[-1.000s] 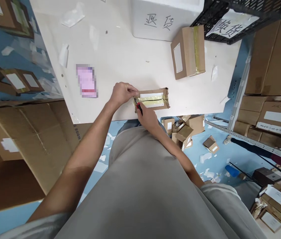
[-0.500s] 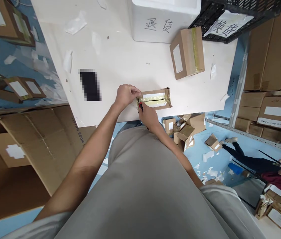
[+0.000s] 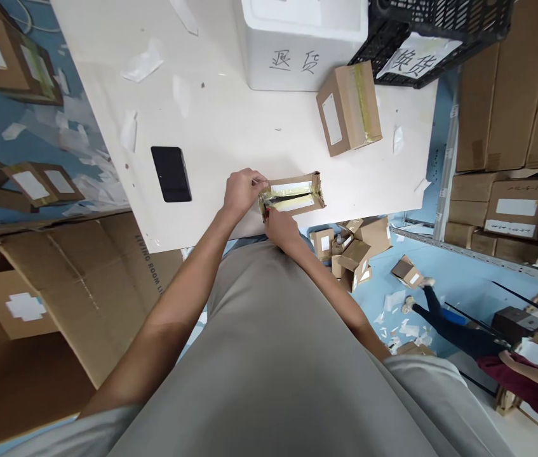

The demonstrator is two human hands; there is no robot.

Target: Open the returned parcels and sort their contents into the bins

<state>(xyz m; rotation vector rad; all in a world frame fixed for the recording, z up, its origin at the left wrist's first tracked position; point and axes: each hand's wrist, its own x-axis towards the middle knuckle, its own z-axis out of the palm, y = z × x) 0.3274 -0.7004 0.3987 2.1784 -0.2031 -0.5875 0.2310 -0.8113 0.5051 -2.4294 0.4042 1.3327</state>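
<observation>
A small flat cardboard box lies near the table's front edge, with yellowish tape and white label strips on top. A dark slit runs lengthwise through the tape. At the box's left end, my left hand pinches the corner between thumb and fingers. My right hand is closed around a small red cutter at the box's near left corner; most of the tool is hidden by the fingers. A black phone lies on the table to the left of my hands.
Behind the box stand a taped carton, a white foam bin and a black crate. Paper scraps dot the white table. A large open carton is at left, shelving at right. Another person is at lower right.
The slit along the top of the box has widened. My right hand has shifted slightly toward me and the red part shows less. My head view has moved a little.
</observation>
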